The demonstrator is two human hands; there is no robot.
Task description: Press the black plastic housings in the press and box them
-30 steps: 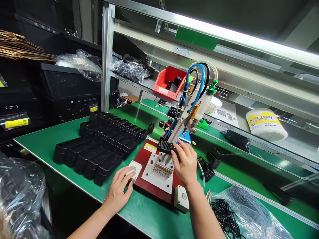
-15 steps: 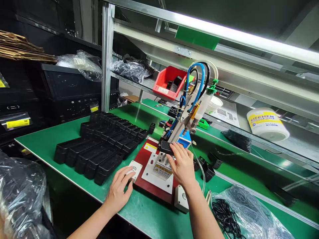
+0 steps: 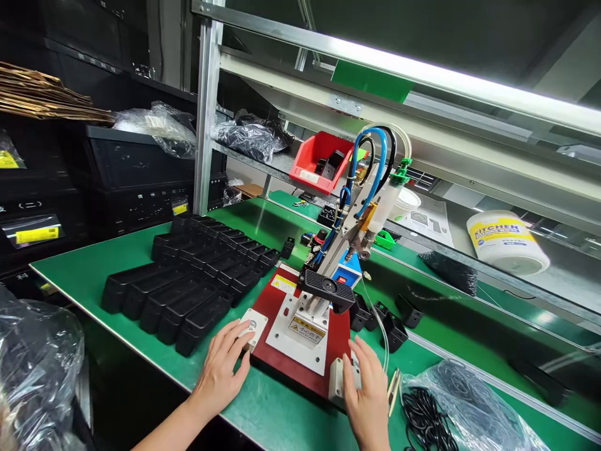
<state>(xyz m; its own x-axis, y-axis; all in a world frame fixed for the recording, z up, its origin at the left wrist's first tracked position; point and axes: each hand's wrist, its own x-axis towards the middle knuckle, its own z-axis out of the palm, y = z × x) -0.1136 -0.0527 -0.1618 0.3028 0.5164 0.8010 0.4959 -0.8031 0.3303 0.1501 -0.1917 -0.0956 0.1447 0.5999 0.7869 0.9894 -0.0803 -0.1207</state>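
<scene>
A red-based fixture (image 3: 277, 354) stands on the green bench, with a black plastic part (image 3: 327, 289) seated on its white block under a tilted dispensing head (image 3: 364, 213) with blue and black hoses. My left hand (image 3: 221, 369) rests with its fingers on the left white button box (image 3: 252, 327). My right hand (image 3: 369, 394) lies over the right white button box (image 3: 337, 379) at the fixture's near corner, fingers spread. Neither hand holds anything.
Rows of black plastic housings (image 3: 188, 282) lie left of the fixture. A few more black parts (image 3: 394, 322) sit to its right. A clear bag of black rings (image 3: 446, 407) is at the near right. A red bin (image 3: 319, 160) and a white tub (image 3: 507, 241) stand behind.
My right hand has let go of the black part on the fixture and come back toward me onto the right button box. My left hand has stayed on the left button.
</scene>
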